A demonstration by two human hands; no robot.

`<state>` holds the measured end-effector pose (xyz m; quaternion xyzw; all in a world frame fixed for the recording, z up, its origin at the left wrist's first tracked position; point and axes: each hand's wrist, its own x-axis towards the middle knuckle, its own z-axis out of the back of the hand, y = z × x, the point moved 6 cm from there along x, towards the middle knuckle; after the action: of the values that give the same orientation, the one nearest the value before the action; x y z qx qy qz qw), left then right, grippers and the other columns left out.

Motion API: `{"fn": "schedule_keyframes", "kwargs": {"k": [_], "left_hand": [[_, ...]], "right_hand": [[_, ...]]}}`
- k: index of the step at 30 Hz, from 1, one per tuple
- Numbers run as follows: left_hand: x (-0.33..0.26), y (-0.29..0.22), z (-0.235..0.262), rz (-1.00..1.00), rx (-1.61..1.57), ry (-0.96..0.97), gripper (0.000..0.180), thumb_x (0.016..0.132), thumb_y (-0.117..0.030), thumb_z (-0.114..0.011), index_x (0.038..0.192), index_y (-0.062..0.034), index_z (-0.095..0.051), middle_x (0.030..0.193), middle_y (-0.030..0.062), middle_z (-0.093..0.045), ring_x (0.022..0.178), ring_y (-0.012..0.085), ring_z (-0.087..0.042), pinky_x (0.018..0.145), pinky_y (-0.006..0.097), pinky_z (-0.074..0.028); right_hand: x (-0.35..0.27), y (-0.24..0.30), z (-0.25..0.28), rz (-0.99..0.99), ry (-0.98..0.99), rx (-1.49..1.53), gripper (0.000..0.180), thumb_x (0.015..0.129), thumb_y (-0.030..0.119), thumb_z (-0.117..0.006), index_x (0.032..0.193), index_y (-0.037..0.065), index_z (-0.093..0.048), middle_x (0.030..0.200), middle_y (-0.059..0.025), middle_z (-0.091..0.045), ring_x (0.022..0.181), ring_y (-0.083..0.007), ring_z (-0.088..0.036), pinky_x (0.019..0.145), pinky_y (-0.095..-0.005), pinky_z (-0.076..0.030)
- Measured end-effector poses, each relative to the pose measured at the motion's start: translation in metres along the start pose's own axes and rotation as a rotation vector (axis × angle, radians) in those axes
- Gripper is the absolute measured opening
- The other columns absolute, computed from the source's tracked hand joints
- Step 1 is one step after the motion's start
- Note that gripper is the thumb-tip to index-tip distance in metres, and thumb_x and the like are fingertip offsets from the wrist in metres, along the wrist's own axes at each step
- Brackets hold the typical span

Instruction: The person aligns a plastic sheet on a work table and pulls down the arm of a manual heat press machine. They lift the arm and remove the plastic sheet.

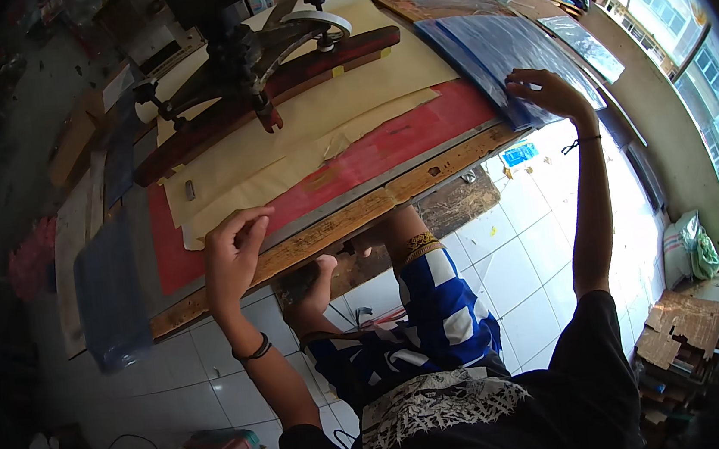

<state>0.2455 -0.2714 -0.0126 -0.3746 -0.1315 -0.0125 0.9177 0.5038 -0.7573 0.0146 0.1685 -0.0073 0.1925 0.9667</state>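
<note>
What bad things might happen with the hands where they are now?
The right hand fingers the edge of the blue plastic sheet stack, which overhangs the worktable; a tug might slide the sheets off. The left hand rests on the cream paper near the table's edge, so it could crease or shift it.

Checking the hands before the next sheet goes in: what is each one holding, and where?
Right hand pinches the near edge of the blue sheets. Left hand rests on the cream paper's corner; nothing gripped.
</note>
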Motion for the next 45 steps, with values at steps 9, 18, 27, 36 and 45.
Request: {"fn": "schedule_keyframes", "kwargs": {"k": [9,18,27,36,45], "left_hand": [[-0.006,0.015,0.005,0.041,-0.247,-0.093,0.017,0.098,-0.013,-0.06,0.105,-0.0001,-0.068,0.074,-0.0033,-0.057,0.067,0.0035,-0.045,0.061,0.021,-0.038],[-0.01,0.013,0.004,0.029,-0.265,-0.068,0.016,0.097,-0.013,-0.06,0.102,0.0005,-0.068,0.075,-0.0017,-0.06,0.068,0.0042,-0.048,0.063,0.021,-0.04],[-0.011,0.017,0.002,-0.02,-0.297,-0.065,0.015,0.097,-0.013,-0.061,0.102,-0.0003,-0.068,0.073,-0.0031,-0.058,0.067,0.0037,-0.046,0.063,0.021,-0.039],[-0.011,0.013,0.002,-0.015,-0.281,-0.049,0.013,0.096,-0.011,-0.061,0.101,-0.0009,-0.068,0.074,-0.0026,-0.06,0.066,0.0028,-0.047,0.061,0.021,-0.039],[-0.014,0.008,0.006,-0.016,-0.251,-0.076,0.014,0.095,-0.011,-0.063,0.1,-0.0009,-0.07,0.07,-0.0043,-0.058,0.063,0.0025,-0.043,0.058,0.021,-0.035]], "right_hand": [[0.015,0.0,0.013,0.077,0.202,-0.051,0.046,0.086,0.04,-0.074,0.12,0.009,-0.069,0.122,-0.0115,-0.067,0.113,-0.029,-0.063,0.097,-0.0388,-0.05],[0.01,0.006,0.014,0.066,0.288,-0.085,0.046,0.083,0.035,-0.079,0.119,0.009,-0.067,0.124,-0.01,-0.065,0.116,-0.0236,-0.061,0.1,-0.0373,-0.048],[0.014,0.009,0.019,0.187,0.332,-0.028,0.045,0.082,0.034,-0.079,0.118,0.01,-0.068,0.118,-0.0064,-0.067,0.114,-0.0173,-0.06,0.101,-0.0334,-0.046],[0.02,-0.015,0.014,0.083,0.322,0.016,0.057,0.074,0.039,-0.085,0.122,0.013,-0.066,0.129,-0.0078,-0.061,0.126,-0.0271,-0.054,0.106,-0.037,-0.044],[0.017,0.013,0.023,0.175,0.416,0.016,0.045,0.074,0.022,-0.085,0.114,0.008,-0.071,0.128,-0.0106,-0.065,0.124,-0.024,-0.056,0.106,-0.0349,-0.044]]}}
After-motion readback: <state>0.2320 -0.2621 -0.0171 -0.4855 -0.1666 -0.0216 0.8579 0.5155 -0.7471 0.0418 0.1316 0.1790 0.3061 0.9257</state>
